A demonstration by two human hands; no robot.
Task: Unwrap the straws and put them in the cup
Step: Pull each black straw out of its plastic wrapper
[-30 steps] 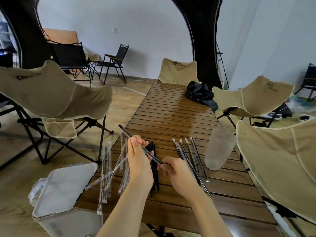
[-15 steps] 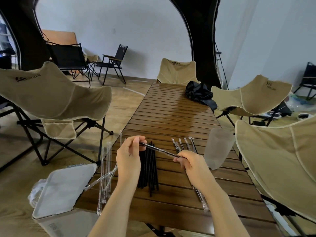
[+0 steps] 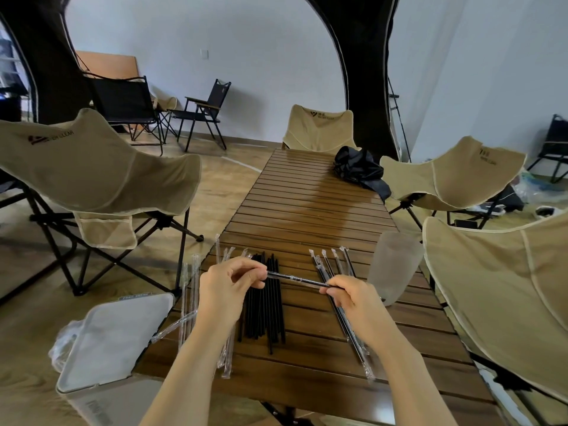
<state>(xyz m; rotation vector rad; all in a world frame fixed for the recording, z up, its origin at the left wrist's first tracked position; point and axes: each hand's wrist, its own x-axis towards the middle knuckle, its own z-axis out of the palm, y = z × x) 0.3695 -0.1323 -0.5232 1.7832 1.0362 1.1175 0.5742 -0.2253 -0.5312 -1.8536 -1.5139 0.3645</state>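
You held one straw (image 3: 295, 279) crosswise above the table (image 3: 307, 195). Left hand (image 3: 229, 284) and right hand (image 3: 350, 295) each pinched an end, probably to pull the wrapper off. The cup (image 3: 395, 265) stood right, near the wrapped straws (image 3: 335, 265).

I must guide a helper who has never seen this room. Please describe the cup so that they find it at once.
Start at the long wooden table. Near its right edge, just right of the row of wrapped straws, stands the cup. It alone is tall, upright and frosted white; everything beside it is thin and lies flat.
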